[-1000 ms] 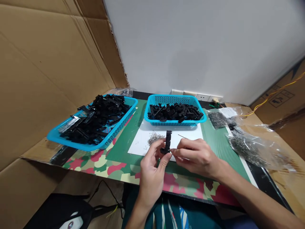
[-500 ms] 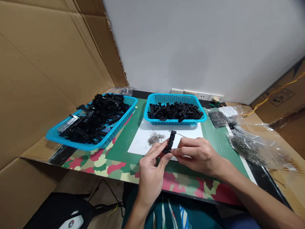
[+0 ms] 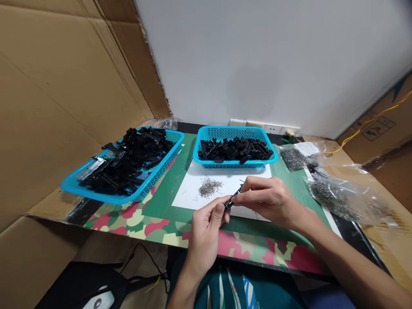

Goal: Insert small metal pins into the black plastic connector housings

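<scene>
My left hand [image 3: 207, 227] is closed around the lower end of a narrow black plastic part [image 3: 229, 203], thumb on top. My right hand [image 3: 268, 197] pinches the same part from the right, its fingertips against the upper length. The part is tilted, its far end leaning up to the right and mostly covered by the right fingers. Whether a small wire piece is also between those fingertips is hidden. Just beyond my hands, a loose pile of small bent metal wire pieces [image 3: 210, 187] lies on a white sheet [image 3: 186, 193].
A blue basket [image 3: 236, 163] of black plastic parts stands behind the sheet; a larger blue basket [image 3: 161, 178] of similar parts is at the left. Clear bags of metal pieces [image 3: 331, 195] lie on the right. Cardboard [image 3: 64, 86] walls the left side; a wall socket [image 3: 272, 128] sits behind.
The black part has turned from nearly upright to a slant, showing a narrower side. My right hand has moved slightly up and over its far end. The left thumb has shifted.
</scene>
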